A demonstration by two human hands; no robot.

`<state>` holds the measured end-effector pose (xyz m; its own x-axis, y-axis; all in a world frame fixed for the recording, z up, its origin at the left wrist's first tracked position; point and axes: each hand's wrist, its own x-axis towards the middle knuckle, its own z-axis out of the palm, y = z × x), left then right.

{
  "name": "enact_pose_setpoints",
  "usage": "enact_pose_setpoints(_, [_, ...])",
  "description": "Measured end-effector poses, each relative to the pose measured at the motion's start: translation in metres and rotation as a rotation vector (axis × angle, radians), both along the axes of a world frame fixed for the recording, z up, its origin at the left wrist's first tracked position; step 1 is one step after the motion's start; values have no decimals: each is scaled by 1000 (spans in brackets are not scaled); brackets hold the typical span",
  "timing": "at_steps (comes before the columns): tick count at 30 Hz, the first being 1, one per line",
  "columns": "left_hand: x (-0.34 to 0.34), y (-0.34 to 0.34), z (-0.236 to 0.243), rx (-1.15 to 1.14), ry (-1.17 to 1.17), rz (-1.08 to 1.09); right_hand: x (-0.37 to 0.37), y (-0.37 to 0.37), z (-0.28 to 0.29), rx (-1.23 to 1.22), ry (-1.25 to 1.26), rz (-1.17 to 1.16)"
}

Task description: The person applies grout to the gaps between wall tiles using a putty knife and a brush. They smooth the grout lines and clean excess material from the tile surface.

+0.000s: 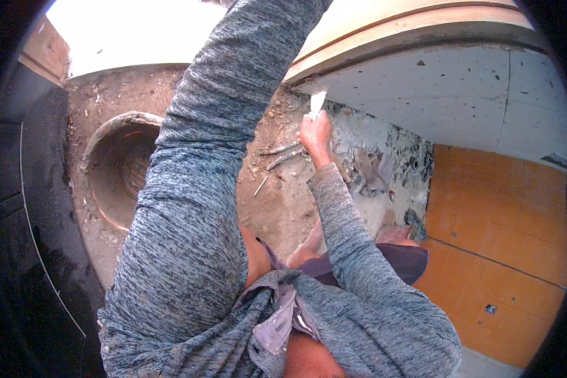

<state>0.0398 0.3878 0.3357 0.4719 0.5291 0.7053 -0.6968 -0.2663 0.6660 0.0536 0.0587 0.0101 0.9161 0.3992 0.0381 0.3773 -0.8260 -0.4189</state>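
My left arm in a grey heathered sleeve (pixel 208 101) stretches up past the top edge of the picture, so my left hand is out of sight. My right hand (pixel 316 132) is closed on a scraper with a pale flat blade (pixel 317 99), held near the lower edge of a white panelled surface (pixel 422 94). Below and around that hand are a few dark sticks (pixel 280 159) on the dirt ground and a crumpled greyish sheet (pixel 372 170) on a pale, blotched strip. My legs and bare foot show beneath my arms.
A round, dirt-crusted container (pixel 110 167) sits at the left, partly hidden by my left arm. Beyond it lies a dark panel (pixel 28 252). An orange-brown board (pixel 491 239) covers the right side, and pale wooden edging (pixel 397 22) runs along the top right.
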Motion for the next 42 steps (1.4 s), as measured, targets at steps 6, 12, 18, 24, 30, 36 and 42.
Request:
enact_pose_setpoints(6, [-5, -4, 0, -21, 2, -11, 3, 20, 8, 0, 161, -35])
enact_pose_setpoints(12, [-8, -6, 6, -51, -17, -21, -4, 26, 2, -19, -117, 43])
enact_pose_setpoints(18, [-13, -8, 10, -80, -20, -32, -31, 32, 24, -31, -19, -42])
enact_pose_setpoints(24, [-20, -10, 11, -103, -18, -20, -15, 33, 26, -24, 34, 19])
enact_pose_setpoints(30, [-24, -9, 14, -129, -30, -20, 3, 25, 0, 6, -57, 8])
enact_pose_setpoints(36, [-25, -9, 16, -147, -40, -27, -11, 10, 14, 80, -9, -67])
enact_pose_setpoints(42, [-23, -4, 14, -182, -74, -28, -34, -2, 197, 492, 218, 246])
